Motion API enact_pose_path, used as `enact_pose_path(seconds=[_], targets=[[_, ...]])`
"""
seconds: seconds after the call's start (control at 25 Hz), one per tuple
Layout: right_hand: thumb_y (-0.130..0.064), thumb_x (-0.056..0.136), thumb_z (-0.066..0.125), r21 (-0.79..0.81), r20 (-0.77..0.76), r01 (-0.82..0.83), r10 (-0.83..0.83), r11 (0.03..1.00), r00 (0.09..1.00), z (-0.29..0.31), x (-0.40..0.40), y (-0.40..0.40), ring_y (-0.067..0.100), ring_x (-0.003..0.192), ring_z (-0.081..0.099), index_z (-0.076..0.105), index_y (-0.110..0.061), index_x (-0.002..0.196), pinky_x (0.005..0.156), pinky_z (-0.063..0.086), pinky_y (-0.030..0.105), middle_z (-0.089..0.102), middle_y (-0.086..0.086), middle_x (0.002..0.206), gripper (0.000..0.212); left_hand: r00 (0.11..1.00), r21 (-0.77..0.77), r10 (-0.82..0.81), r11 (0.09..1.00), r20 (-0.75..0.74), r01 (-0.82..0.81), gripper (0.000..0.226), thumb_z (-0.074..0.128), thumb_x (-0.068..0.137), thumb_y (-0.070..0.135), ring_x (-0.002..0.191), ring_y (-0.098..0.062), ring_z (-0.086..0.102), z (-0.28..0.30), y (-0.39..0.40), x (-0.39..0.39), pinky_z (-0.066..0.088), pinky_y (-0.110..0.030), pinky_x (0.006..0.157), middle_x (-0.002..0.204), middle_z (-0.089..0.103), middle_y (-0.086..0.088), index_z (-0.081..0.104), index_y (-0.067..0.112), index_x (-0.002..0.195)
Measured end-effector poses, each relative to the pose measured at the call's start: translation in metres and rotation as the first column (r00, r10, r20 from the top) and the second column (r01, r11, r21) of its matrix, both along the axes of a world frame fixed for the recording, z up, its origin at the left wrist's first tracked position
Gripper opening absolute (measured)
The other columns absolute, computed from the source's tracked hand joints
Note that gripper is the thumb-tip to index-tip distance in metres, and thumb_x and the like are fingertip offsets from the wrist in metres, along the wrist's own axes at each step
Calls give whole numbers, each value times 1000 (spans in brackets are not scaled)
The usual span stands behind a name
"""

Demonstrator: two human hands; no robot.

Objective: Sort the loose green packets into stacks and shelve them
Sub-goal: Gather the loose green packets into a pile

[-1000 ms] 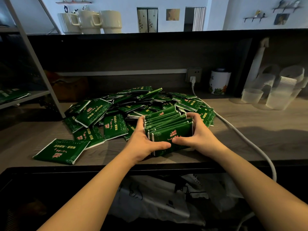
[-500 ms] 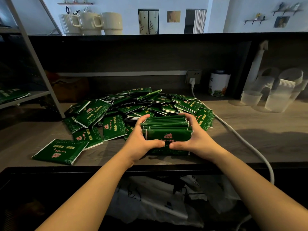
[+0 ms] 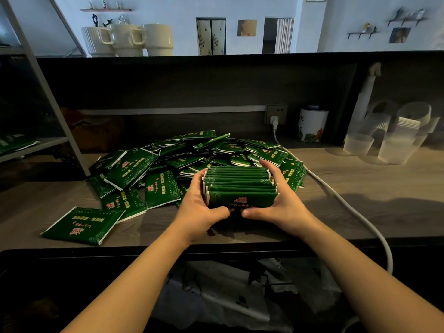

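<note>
The stack of packets (image 3: 240,186) sat near the front edge of the counter (image 3: 360,188), pressed between both hands. The left hand (image 3: 199,207) and right hand (image 3: 283,205) each curled round an end, thumbs across the near face, fingers behind. The packets looked light, thin and glossy, so they would likely slide and fan apart unless squeezed from both ends. They were dark green with pale edges and a red emblem. Behind, the loose pile (image 3: 192,157) spread toward the back edge, one single packet (image 3: 81,224) lying apart toward the left.
</note>
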State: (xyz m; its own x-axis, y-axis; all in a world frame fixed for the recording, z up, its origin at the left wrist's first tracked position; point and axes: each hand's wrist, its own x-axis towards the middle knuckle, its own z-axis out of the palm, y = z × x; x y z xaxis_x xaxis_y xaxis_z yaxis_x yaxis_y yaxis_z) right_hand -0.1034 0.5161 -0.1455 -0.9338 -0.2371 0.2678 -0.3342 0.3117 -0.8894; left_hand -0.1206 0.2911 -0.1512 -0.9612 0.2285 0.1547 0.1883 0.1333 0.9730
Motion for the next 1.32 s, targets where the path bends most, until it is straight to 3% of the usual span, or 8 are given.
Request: enact_pose_path(seconds=[0.08, 0.2, 0.36, 0.64, 0.84, 1.0, 1.12, 1.32], targets=[[-36, 56, 92, -6, 29, 8, -8, 1000, 1000, 2, 0, 2, -13, 130, 35, 12, -35, 156, 94, 33, -2, 36, -28, 146, 128, 1000, -43, 4, 999, 19, -3, 110, 80, 49, 25, 118, -17, 64, 3, -2, 0, 55, -31, 95, 128, 66, 4, 33, 34, 148], [-46, 55, 92, 8, 77, 15, -15, 1000, 997, 3, -3, 3, -1, 141, 19, 7, -39, 156, 107, 25, 13, 26, -5, 157, 132, 993, -124, -27, 991, 114, 41, 126, 76, 45, 30, 128, -27, 57, 6, 0, -1, 50, -48, 106, 143, 55, -10, 16, 33, 156], [-33, 58, 95, -12, 143, -85, 86, 996, 986, 0, -4, 2, 0, 130, 50, 10, -47, 153, 102, 43, 16, 38, -4, 153, 129, 987, -195, -72, 976, 142, 99, 122, 73, 51, 34, 125, -30, 56, 5, 3, 2, 52, -34, 94, 146, 42, -2, 4, 51, 149], [-15, 70, 87, -29, 89, -25, 27, 999, 996, 0, -6, 6, 1, 110, 64, 14, -39, 155, 90, 55, 22, 45, -16, 136, 115, 990, -131, -27, 990, 138, 45, 120, 72, 48, 29, 110, -23, 63, 8, 0, 1, 52, -38, 97, 119, 65, 0, 16, 33, 154], [-38, 56, 95, -23, 64, -33, 35, 999, 997, 2, -4, 6, -10, 127, 45, 15, -44, 154, 98, 48, 14, 38, -16, 145, 126, 993, -73, 29, 997, 117, -20, 111, 72, 44, 35, 115, -29, 63, 7, 0, 3, 52, -49, 102, 125, 63, -6, 27, 35, 145], [-30, 55, 95, -92, 87, 6, 2, 996, 996, 1, -3, 7, 13, 115, 65, 27, -43, 149, 97, 54, 32, 52, 2, 140, 116, 991, -116, -37, 992, 132, 53, 113, 76, 45, 36, 102, -7, 69, 8, 1, 4, 56, -27, 88, 115, 67, 8, 25, 33, 146], [-21, 60, 96, -163, 97, 27, -11, 986, 995, 1, -3, 9, 14, 107, 70, 35, -39, 146, 86, 57, 25, 63, 0, 128, 107, 994, -168, 11, 986, 113, 8, 118, 84, 45, 42, 115, -21, 66, 8, 3, 3, 49, -47, 106, 124, 68, 2, 29, 26, 149], [-36, 73, 85, -255, 130, 118, -87, 960, 988, 5, -4, 7, 14, 115, 65, 41, -27, 144, 95, 54, 30, 63, 3, 128, 83, 984, -53, 141, 989, 111, -136, 107, 90, 40, 53, 115, -23, 67, 8, 4, 4, 50, -51, 105, 123, 71, 0, 50, 22, 134]])
